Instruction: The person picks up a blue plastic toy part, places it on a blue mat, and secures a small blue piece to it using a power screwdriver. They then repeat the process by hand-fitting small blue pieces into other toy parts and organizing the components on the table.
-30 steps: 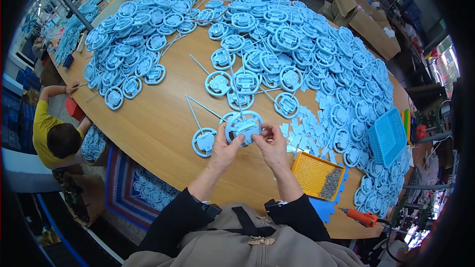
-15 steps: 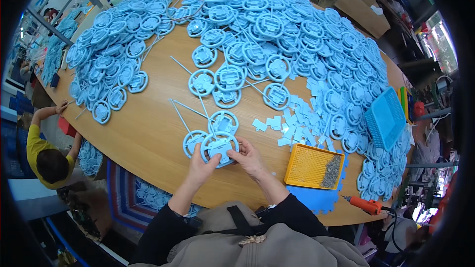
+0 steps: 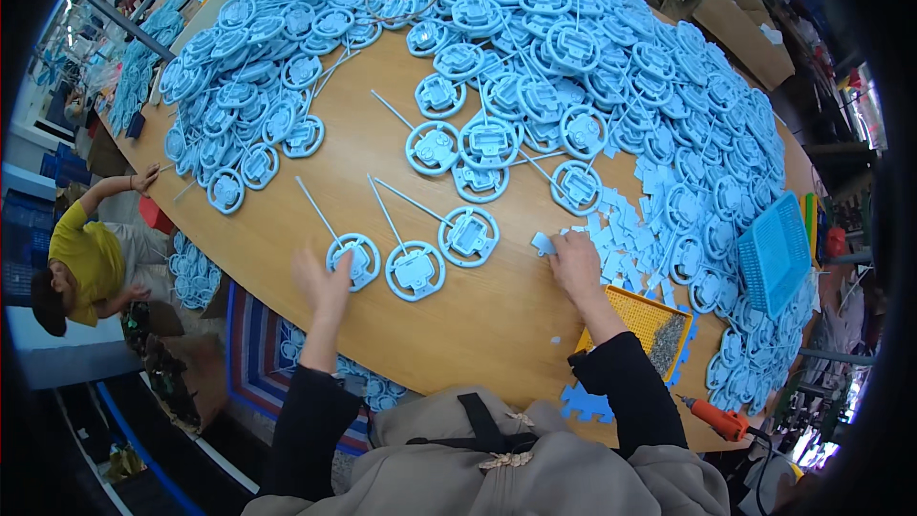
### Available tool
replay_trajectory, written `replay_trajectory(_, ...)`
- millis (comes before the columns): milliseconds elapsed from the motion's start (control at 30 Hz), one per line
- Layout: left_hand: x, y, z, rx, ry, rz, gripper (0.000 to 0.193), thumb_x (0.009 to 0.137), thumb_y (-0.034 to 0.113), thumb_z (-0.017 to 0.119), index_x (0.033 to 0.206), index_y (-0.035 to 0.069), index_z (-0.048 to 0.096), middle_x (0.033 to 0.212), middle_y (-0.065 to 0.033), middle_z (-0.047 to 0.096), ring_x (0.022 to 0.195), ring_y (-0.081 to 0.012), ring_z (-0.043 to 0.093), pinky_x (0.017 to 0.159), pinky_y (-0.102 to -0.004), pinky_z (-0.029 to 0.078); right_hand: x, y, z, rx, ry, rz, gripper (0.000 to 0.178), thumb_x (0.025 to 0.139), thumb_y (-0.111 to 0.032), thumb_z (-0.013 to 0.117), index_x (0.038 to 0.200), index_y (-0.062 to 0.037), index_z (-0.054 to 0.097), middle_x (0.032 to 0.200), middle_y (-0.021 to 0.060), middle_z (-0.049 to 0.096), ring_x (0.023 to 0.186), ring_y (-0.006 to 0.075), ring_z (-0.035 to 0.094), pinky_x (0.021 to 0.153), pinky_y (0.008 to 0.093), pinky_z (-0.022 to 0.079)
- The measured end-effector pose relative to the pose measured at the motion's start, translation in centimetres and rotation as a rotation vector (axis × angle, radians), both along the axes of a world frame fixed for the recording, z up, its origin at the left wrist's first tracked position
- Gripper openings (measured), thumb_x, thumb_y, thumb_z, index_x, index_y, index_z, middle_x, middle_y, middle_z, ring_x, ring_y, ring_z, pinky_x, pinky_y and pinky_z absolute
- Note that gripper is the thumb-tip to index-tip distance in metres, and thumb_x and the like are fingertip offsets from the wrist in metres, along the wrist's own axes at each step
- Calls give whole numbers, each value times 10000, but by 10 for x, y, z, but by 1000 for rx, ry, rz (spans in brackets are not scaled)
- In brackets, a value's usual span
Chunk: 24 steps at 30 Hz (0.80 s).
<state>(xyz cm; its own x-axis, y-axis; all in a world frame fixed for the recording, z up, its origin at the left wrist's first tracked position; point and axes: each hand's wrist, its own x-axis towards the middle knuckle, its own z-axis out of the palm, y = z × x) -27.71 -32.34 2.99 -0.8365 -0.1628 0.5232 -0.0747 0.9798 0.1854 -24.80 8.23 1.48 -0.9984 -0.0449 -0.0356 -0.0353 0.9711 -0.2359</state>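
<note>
Three light-blue round plastic parts, each a ring with a long thin rod, lie before me: a left one (image 3: 364,274), a middle one (image 3: 414,274) and a right one (image 3: 468,239) with an open rectangular recess. At the left one's edge is my left hand (image 3: 323,282), its fingers smeared by motion. Farther right, my right hand (image 3: 579,272) pinches a small flat blue plate (image 3: 543,244) beside a scatter of like plates (image 3: 626,239). Below the right forearm stands a yellow tray (image 3: 630,311) with small metal pieces, probably screws.
Large heaps of the ringed parts (image 3: 573,48) cover the table's far and right sides. A blue basket (image 3: 772,253) sits on the right heap. An orange electric screwdriver (image 3: 716,418) lies at the right edge. A person in a yellow shirt (image 3: 91,253) is at the left.
Both hands have let go of the ringed part and moved apart. The three near parts now lie spread side by side. My right hand has reached the loose plates. The view has shifted.
</note>
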Motion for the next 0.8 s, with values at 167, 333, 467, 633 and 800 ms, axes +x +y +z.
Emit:
replay_trajectory(167, -20, 117, 24, 95, -689, -331, 449, 701, 396, 724, 943, 31, 628, 980, -124, 597, 980, -310, 519, 827, -433, 383, -4, -4, 2, -46, -12, -78, 223, 702, -130, 661, 901, -58, 592, 891, 125, 562, 874, 301, 558, 756, 434, 448)
replay_trajectory(333, -28, 152, -6, 74, -637, -281, 410, 725, 435, 692, 914, 76, 635, 936, -96, 603, 952, -280, 523, 820, -436, 343, -15, -22, 14, -435, 92, 76, 232, 711, -134, 645, 917, -52, 579, 895, 128, 547, 821, 300, 563, 734, 432, 456)
replay_trajectory(467, -30, 144, -17, 295, -605, -346, 392, 731, 430, 689, 948, 108, 633, 938, -72, 600, 961, -268, 518, 826, -429, 327, -39, -61, 21, -307, 91, 456, 238, 718, -98, 631, 939, -48, 561, 858, 115, 550, 817, 303, 562, 692, 398, 476)
replay_trajectory(633, -32, 137, -14, 419, -700, -376, 431, 714, 406, 712, 1029, 128, 618, 950, -49, 595, 971, -258, 510, 854, -423, 308, -58, -73, 10, -227, 87, 613, 201, 722, -82, 624, 918, -60, 582, 878, 105, 552, 817, 289, 567, 668, 394, 485)
replay_trajectory(800, -25, 138, -11, 382, -594, -429, 494, 685, 432, 734, 1036, 114, 596, 991, -69, 588, 1024, -257, 479, 913, -437, 271, -63, -70, 9, -320, 92, 603, 268, 721, -82, 650, 986, -70, 610, 941, 106, 546, 839, 282, 572, 700, 371, 492)
